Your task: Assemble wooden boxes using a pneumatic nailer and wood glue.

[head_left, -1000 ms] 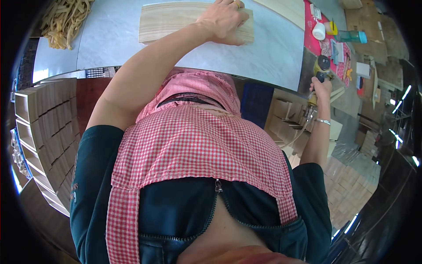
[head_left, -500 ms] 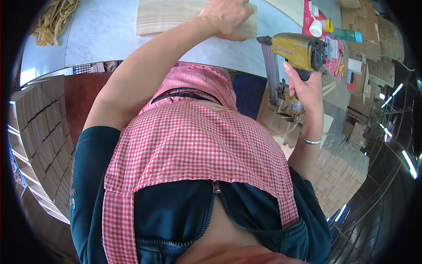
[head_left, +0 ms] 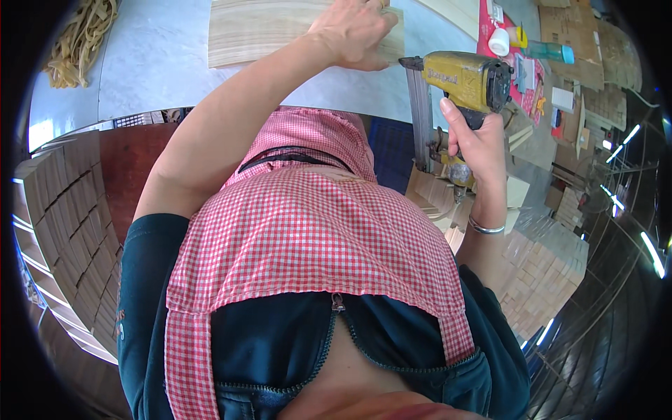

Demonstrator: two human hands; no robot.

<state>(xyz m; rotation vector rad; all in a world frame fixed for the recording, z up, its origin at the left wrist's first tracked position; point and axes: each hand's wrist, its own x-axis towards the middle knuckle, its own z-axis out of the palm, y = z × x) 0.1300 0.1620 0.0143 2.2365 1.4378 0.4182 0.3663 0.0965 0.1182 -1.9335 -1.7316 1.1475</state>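
Observation:
My left hand [head_left: 354,35] grips the right end of a pale wooden board [head_left: 262,35] on the table, its thumb side at the near edge. The tops of its fingers run close to the picture's upper rim. In my right hand [head_left: 479,143] is a yellow and black nail gun [head_left: 458,77], held by its handle with the thumb lying along the back. The gun's dark nose points left and sits beside the board's right end; whether it touches the wood I cannot tell. Its long grey magazine [head_left: 420,115] hangs down past the table's near edge.
A bundle of tan straps [head_left: 82,42] lies on the grey-white tabletop [head_left: 150,52] at far left. On the right are a white cup [head_left: 499,42] and a teal bottle [head_left: 549,51]. Stacked wood pieces stand at left [head_left: 70,210] and right [head_left: 542,269] beside me.
The view has swung slightly, so the board and straps appear a little lower and further left. Both hands keep their holds, and the nail gun's nose stays by the board's right end.

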